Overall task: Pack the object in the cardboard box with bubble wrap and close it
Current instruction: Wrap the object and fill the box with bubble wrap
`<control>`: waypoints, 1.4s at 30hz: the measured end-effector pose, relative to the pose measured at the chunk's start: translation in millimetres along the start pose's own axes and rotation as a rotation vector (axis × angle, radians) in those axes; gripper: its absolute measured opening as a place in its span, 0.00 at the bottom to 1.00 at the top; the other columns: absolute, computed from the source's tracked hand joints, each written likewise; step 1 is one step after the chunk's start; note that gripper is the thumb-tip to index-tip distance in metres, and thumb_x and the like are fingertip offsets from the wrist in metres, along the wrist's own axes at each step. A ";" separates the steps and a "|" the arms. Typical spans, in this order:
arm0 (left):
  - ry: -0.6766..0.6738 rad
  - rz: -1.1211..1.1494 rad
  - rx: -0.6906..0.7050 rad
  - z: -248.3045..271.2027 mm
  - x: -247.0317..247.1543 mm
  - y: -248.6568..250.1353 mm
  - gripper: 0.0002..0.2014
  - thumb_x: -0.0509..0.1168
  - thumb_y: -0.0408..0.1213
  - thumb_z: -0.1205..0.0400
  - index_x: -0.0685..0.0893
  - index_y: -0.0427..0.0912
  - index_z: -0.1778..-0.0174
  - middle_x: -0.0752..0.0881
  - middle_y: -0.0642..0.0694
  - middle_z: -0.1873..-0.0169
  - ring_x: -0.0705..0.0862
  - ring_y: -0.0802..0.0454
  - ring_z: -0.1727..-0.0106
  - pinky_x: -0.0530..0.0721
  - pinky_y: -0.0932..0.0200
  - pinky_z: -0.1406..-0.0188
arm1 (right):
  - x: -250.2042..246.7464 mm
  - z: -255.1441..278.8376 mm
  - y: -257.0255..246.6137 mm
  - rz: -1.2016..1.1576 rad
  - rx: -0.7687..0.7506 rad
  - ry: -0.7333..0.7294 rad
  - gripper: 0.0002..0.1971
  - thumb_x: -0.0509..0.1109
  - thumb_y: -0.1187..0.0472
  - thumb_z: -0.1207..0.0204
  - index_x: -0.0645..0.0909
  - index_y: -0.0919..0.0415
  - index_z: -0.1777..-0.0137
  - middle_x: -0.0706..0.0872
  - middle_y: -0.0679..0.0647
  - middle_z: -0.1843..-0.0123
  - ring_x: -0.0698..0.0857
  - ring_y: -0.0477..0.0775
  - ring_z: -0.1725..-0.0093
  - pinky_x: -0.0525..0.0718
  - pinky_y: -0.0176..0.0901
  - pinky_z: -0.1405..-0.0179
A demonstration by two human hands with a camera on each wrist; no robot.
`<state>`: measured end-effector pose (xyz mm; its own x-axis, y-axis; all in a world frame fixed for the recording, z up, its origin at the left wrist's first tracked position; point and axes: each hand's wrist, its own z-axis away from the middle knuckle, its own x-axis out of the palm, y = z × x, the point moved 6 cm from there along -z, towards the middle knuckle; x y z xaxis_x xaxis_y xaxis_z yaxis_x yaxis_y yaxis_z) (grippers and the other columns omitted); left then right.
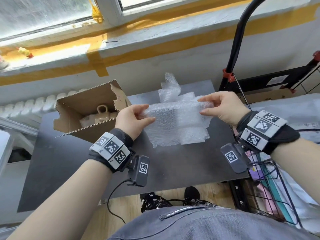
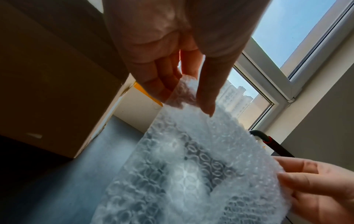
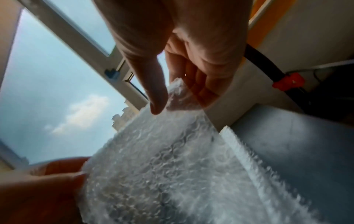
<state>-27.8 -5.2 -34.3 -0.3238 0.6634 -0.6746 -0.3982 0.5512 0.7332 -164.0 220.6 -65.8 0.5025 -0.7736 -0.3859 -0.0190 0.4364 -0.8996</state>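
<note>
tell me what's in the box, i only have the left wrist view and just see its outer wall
Observer: In the head view the cardboard box stands open on the grey table, and a beige object with a loop handle lies inside.
Operator: is any bubble wrap in there with it
Observer: None that I can make out; there is only something pale beside the object. The bubble wrap sheet is outside the box, pinched between the left hand and the right hand.
Operator: any more wrap around
Observer: Yes, another crumpled piece sits on the table just beyond the held sheet.
</note>
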 end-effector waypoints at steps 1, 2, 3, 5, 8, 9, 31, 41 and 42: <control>0.006 -0.016 0.005 -0.3 0.4 1.0 0.22 0.75 0.38 0.28 0.84 0.42 0.38 0.82 0.53 0.65 0.76 0.64 0.67 0.77 0.69 0.57 | -2.4 0.3 -1.6 0.037 -0.016 0.033 0.16 0.79 0.68 0.34 0.87 0.65 0.45 0.88 0.61 0.52 0.81 0.40 0.65 0.82 0.23 0.62; 0.013 -0.032 0.013 -0.5 0.3 1.8 0.18 0.75 0.40 0.27 0.86 0.41 0.41 0.82 0.52 0.66 0.76 0.62 0.67 0.77 0.70 0.60 | -4.5 0.7 -2.8 0.053 -0.022 0.059 0.13 0.79 0.65 0.33 0.87 0.65 0.48 0.88 0.60 0.55 0.81 0.43 0.64 0.81 0.27 0.59; 0.025 -0.053 0.022 -0.6 -0.4 2.7 0.15 0.74 0.41 0.26 0.88 0.40 0.45 0.82 0.49 0.66 0.77 0.58 0.67 0.77 0.68 0.61 | -6.0 1.6 -4.7 0.068 -0.030 0.074 0.11 0.78 0.63 0.31 0.87 0.66 0.50 0.88 0.56 0.60 0.80 0.44 0.64 0.80 0.27 0.60; 0.033 -0.104 0.041 -0.7 -1.3 4.8 0.11 0.71 0.44 0.23 0.88 0.39 0.56 0.82 0.45 0.66 0.77 0.52 0.64 0.76 0.60 0.62 | -7.2 3.2 -8.4 0.108 -0.037 0.077 0.09 0.75 0.59 0.27 0.86 0.65 0.53 0.84 0.50 0.64 0.79 0.42 0.65 0.76 0.25 0.63; -0.013 -0.082 0.003 -4.0 3.6 0.9 0.21 0.65 0.49 0.20 0.84 0.30 0.59 0.81 0.39 0.66 0.78 0.46 0.63 0.77 0.55 0.59 | -6.5 2.3 -9.3 0.041 -0.038 0.054 0.10 0.69 0.58 0.22 0.82 0.67 0.52 0.82 0.52 0.62 0.78 0.46 0.63 0.75 0.34 0.61; -0.026 -0.018 -0.038 -4.6 6.0 -1.0 0.22 0.63 0.51 0.19 0.83 0.31 0.57 0.83 0.37 0.63 0.80 0.44 0.61 0.81 0.51 0.54 | -5.8 1.9 -9.4 0.013 -0.044 0.055 0.08 0.67 0.59 0.21 0.79 0.65 0.53 0.81 0.51 0.64 0.77 0.45 0.65 0.75 0.32 0.63; 0.093 0.051 -0.097 4.5 8.3 -2.4 0.16 0.66 0.39 0.19 0.71 0.44 0.38 0.79 0.52 0.73 0.79 0.56 0.69 0.83 0.52 0.53 | -7.6 9.5 6.2 -0.206 0.019 0.109 0.17 0.72 0.70 0.27 0.73 0.45 0.52 0.79 0.55 0.70 0.79 0.52 0.68 0.79 0.43 0.64; -0.109 -0.026 -0.060 8.2 8.3 -0.8 0.22 0.77 0.39 0.30 0.85 0.47 0.39 0.86 0.51 0.59 0.83 0.56 0.58 0.81 0.63 0.48 | 1.3 7.6 -2.4 0.122 -0.003 -0.092 0.19 0.81 0.69 0.37 0.85 0.55 0.47 0.84 0.49 0.64 0.79 0.33 0.76 0.78 0.31 0.55; -0.090 -0.049 -0.056 8.1 7.4 -0.2 0.22 0.77 0.40 0.30 0.85 0.47 0.39 0.86 0.51 0.60 0.83 0.56 0.60 0.81 0.62 0.49 | 1.7 7.5 -3.9 0.158 -0.012 -0.071 0.18 0.80 0.69 0.36 0.85 0.56 0.46 0.81 0.47 0.68 0.79 0.35 0.76 0.77 0.28 0.61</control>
<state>-23.2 3.7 -38.7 -0.2256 0.6801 -0.6975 -0.4595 0.5570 0.6918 -156.6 221.0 -61.4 0.5519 -0.6616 -0.5077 -0.1128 0.5439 -0.8315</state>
